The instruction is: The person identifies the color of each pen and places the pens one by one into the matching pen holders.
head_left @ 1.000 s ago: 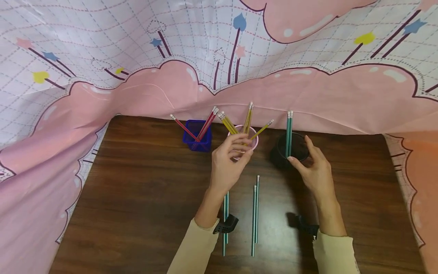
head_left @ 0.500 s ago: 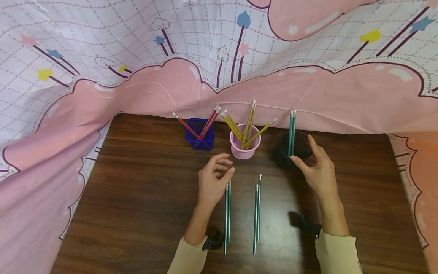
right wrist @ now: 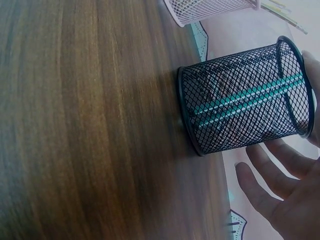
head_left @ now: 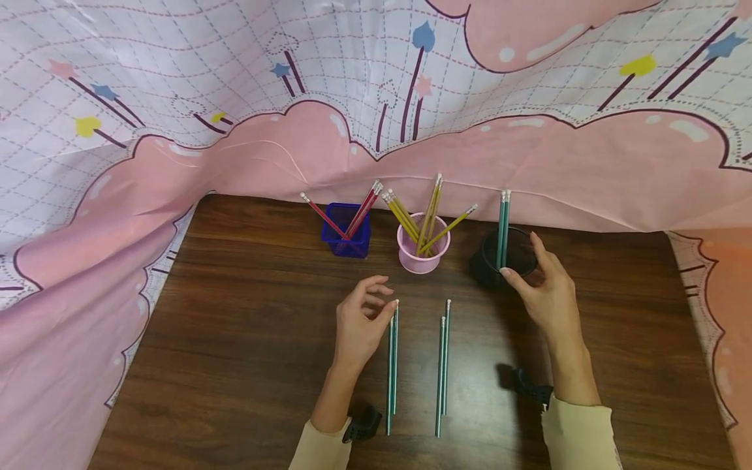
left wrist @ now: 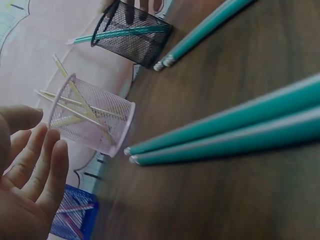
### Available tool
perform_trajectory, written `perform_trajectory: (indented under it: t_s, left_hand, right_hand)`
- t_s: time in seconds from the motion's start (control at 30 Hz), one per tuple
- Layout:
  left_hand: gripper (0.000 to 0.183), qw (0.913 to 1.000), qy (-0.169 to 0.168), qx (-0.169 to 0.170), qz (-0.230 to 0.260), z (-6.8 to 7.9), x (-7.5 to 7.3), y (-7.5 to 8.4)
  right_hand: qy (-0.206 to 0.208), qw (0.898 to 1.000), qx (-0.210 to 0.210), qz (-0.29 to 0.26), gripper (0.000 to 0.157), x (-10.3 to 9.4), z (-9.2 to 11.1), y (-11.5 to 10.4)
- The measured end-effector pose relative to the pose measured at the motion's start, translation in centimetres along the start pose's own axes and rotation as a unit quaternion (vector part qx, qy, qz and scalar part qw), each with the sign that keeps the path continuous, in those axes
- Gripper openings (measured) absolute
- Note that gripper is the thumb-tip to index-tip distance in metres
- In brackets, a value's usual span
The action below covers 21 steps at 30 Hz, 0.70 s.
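Note:
My left hand is over the table with relaxed, bent fingers and holds nothing. Its thumb tip overlaps the eraser ends of a pair of green pencils in the head view; the left wrist view shows the hand apart from them. My right hand holds the rim of a black mesh pencil cup, thumb at the front and fingers round the right side. Two green pencils lean inside that cup, erasers up. Another pair of green pencils lies on the table between my hands.
A pink mesh cup with several yellow pencils stands left of the black one. Further left is a blue mesh cup with red pencils. Patterned cloth hangs behind the wooden table.
My left hand has drawn back from the pink cup toward me and to the left, down to the left pair of green pencils. The right hand stays at the black cup.

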<state>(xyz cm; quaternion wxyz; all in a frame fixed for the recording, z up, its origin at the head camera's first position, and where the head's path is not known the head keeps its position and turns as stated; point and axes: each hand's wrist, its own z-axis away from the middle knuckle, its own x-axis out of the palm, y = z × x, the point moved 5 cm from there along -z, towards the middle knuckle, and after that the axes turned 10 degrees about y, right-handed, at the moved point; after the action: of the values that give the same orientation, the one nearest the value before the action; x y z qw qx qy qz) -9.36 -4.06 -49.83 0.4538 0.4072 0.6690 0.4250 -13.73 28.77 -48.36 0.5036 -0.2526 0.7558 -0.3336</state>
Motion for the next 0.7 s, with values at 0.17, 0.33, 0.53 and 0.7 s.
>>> perform_trajectory:
  t_s: [0.17,0.33,0.53,0.7]
  left_hand:
    - [0.041,1.0000,0.001,-0.003,0.008,1.0,-0.4,-0.7]
    - [0.039,1.0000,0.002,-0.007,-0.003,1.9,-1.0,-1.1]
    - [0.041,0.9989,-0.008,-0.009,-0.045,2.6,-1.4,-1.5]
    - [0.045,0.9980,-0.022,-0.016,-0.058,3.2,-1.3,-1.8]
  right_hand:
    - [-0.003,1.000,-0.003,0.006,0.080,0.0,-0.2,0.0]
    - [-0.001,1.000,0.000,0.006,0.080,-0.1,-0.1,0.1]
    - [0.004,1.000,-0.005,0.000,0.079,0.0,0.1,0.0]
    - [0.007,1.000,-0.004,-0.003,0.079,0.0,0.0,0.0]
